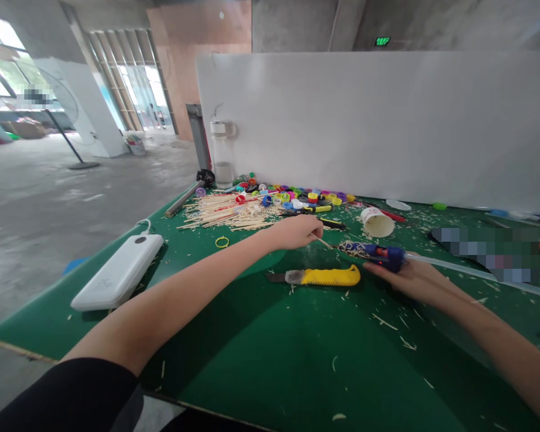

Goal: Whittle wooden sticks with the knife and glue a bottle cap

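My left hand (298, 233) is closed, pinching a thin wooden stick (321, 241) that points right. The stick's far end meets or nearly meets the front of a blue hot glue gun (390, 259); whether they touch I cannot tell. Wood shavings cling around the gun's front, and a small red light glows on its side. My right hand (411, 281) grips the gun from the right, its fingers partly hidden behind it. A long translucent glue stick (454, 271) runs out of the gun's back. Below both hands lies a yellow utility knife (330, 276), blade out to the left.
A pile of wooden sticks (216, 211) and coloured bottle caps (312, 197) lies at the back. A paper cup (378, 223) rests on its side. A white power bank (119, 273) and a yellow ring (222, 242) are at left. Shavings dot the green table (270, 360); a white panel (364, 120) stands behind.
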The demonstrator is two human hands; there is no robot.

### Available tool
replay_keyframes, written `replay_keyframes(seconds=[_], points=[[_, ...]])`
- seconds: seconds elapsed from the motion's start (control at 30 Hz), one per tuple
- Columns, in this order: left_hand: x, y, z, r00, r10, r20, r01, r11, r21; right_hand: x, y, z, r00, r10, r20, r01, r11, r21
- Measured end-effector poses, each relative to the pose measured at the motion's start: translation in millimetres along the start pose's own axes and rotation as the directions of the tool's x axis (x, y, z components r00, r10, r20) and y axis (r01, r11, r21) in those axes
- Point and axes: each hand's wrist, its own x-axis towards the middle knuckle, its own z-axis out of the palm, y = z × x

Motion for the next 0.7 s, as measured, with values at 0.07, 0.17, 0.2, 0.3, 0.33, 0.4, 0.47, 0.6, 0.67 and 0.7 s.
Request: replay_keyframes(seconds=[0.07,0.17,0.2,0.3,0.33,0.4,0.47,0.6,0.67,0.7], points=[[-0.1,-0.5,0.0,1.000,0.005,-0.006,-0.005,1.000,0.003,0.8,2.9,1.2,0.998,0.029,0.051,-0.028,1.000,-0.009],[-0.5,-1.1,-0.1,1.000,0.003,0.001,-0.003,1.000,0.000,0.6,3.3,1.0,0.995,0.046,0.086,-0.045,0.999,-0.011],[-0.5,-1.1,0.0,1.000,0.002,0.001,-0.002,1.000,-0.003,0.2,2.1,0.5,0.995,0.047,0.083,-0.046,0.999,-0.015],[-0.5,-0.4,0.5,1.000,0.006,0.006,-0.006,1.000,-0.014,-1.3,-3.1,-1.2,0.998,0.047,0.046,-0.046,0.998,-0.031],[-0.4,0.1,0.7,1.000,0.007,0.008,-0.007,1.000,-0.014,-1.4,-4.2,-1.3,0.998,0.044,0.034,-0.042,0.998,-0.035],[-0.3,1.1,0.7,1.000,0.008,0.015,-0.007,1.000,-0.011,-1.0,-4.5,-0.6,0.999,0.036,0.028,-0.035,0.999,-0.042],[-0.4,1.7,0.4,1.000,0.003,0.013,-0.003,1.000,-0.008,0.1,-2.4,0.8,0.999,0.038,0.034,-0.037,0.998,-0.053],[-0.8,-0.4,0.0,1.000,0.009,-0.006,-0.009,1.000,-0.015,1.4,2.8,2.4,0.999,0.032,0.019,-0.031,0.998,-0.058],[-1.0,-2.4,0.0,1.000,0.024,-0.015,-0.024,1.000,-0.014,0.9,3.3,1.8,0.999,0.025,0.024,-0.024,0.998,-0.050],[-1.2,-3.3,-0.1,0.999,0.029,-0.019,-0.029,1.000,-0.012,0.5,2.9,1.2,0.999,0.027,0.028,-0.025,0.999,-0.047]])
